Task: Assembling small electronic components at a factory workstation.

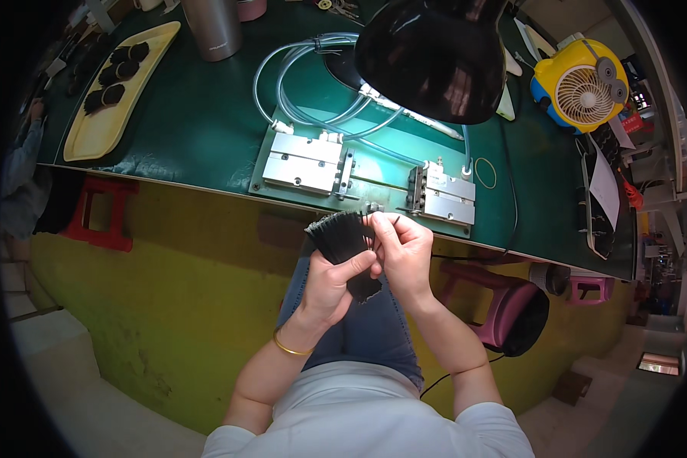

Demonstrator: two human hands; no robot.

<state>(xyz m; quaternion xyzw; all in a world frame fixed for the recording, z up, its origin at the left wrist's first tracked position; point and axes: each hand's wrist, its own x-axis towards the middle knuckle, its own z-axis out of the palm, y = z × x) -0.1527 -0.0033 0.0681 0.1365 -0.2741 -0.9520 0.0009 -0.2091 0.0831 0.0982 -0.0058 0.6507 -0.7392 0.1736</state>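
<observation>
Below green bench (206, 145), left hand (330, 284) grips black strips (343, 240).

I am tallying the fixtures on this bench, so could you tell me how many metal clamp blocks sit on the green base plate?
2. One metal block sits at the plate's left end, the other metal block at its right end, above the person's hands. The black lamp shade may hide more behind.

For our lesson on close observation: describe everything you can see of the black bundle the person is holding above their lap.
The black bundle is a fanned sheaf of thin, dark strips or ties, matte, perhaps plastic. It spreads wide at the top near the bench edge and narrows downward. The left hand clasps its lower part, thumb across the front; a ragged end pokes out below. The right hand pinches at its upper right edge with the fingers. It is held in the air, tilted, just below the green bench.
</observation>
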